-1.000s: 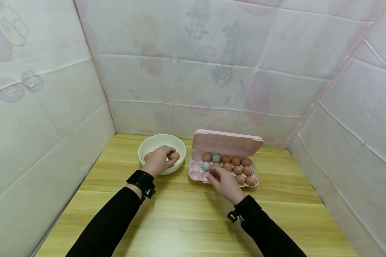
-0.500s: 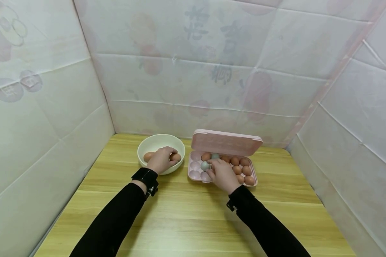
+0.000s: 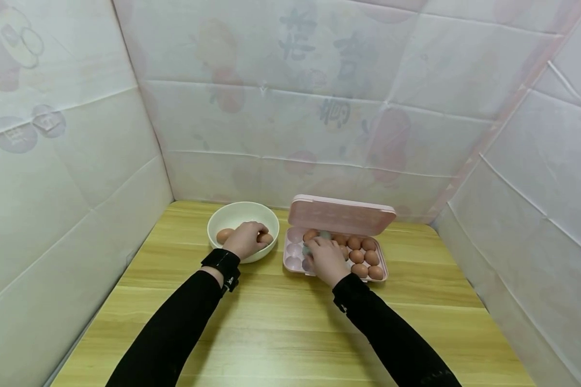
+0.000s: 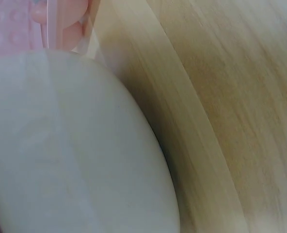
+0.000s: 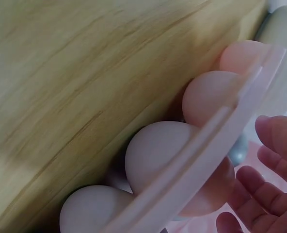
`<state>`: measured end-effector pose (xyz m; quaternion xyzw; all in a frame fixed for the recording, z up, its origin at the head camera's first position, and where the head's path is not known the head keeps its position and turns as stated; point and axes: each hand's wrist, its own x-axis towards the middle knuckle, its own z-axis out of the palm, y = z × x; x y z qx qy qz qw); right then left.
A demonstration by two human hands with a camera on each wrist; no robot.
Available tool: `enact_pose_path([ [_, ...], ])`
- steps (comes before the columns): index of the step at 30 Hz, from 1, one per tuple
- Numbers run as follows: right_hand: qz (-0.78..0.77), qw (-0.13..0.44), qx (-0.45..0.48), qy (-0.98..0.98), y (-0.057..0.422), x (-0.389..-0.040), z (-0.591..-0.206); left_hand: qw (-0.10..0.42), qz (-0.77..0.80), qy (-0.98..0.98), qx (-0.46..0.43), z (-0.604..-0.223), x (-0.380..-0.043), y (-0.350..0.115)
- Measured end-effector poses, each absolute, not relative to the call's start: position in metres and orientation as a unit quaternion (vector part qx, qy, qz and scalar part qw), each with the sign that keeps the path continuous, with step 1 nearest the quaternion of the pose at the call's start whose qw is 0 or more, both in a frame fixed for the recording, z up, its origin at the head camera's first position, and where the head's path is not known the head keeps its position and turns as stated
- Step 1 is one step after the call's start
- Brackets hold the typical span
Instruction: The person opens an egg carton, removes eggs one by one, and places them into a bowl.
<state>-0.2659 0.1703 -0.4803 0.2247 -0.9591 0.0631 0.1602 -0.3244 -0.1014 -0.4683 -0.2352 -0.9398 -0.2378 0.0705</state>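
Pale printed sheets point(image 3: 281, 129), creased along their folds, enclose the back and both sides of the wood-grained surface point(image 3: 252, 333). Toward its far edge stands a pink egg box point(image 3: 293, 250), its lid point(image 3: 341, 215) raised at the back, and just left of it a cream bowl point(image 3: 222, 216). The left hand point(image 3: 244, 240) reaches into the bowl, its grip narrowed round a brown egg point(image 3: 266, 238); how firmly cannot be told. The right hand point(image 3: 327, 259) hangs over the box, thumb and fingers loosely bent and parted at a pale green egg point(image 3: 306, 251) in the middle row; the grip appears to hold nothing, and whether a fingertip touches the egg cannot be told. A second brown egg point(image 3: 224, 235) lies in the bowl, left of the left hand; more brown eggs point(image 3: 371, 258) fill the box's right side. Handled well, the green egg would call for fingertips set low on opposite sides, even pressure, and a straight lift until it clears the box. The left hand is best held steady, so the bowl's two eggs do not knock together.
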Motion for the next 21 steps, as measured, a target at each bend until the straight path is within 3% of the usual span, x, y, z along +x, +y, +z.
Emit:
enact_pose_path([
  [21,0.045,0.158,0.217,-0.962,0.1624,-0.2688,-0.4815,0.019,-0.257,-0.948,-0.185,-0.4692,-0.3251,-0.1032],
])
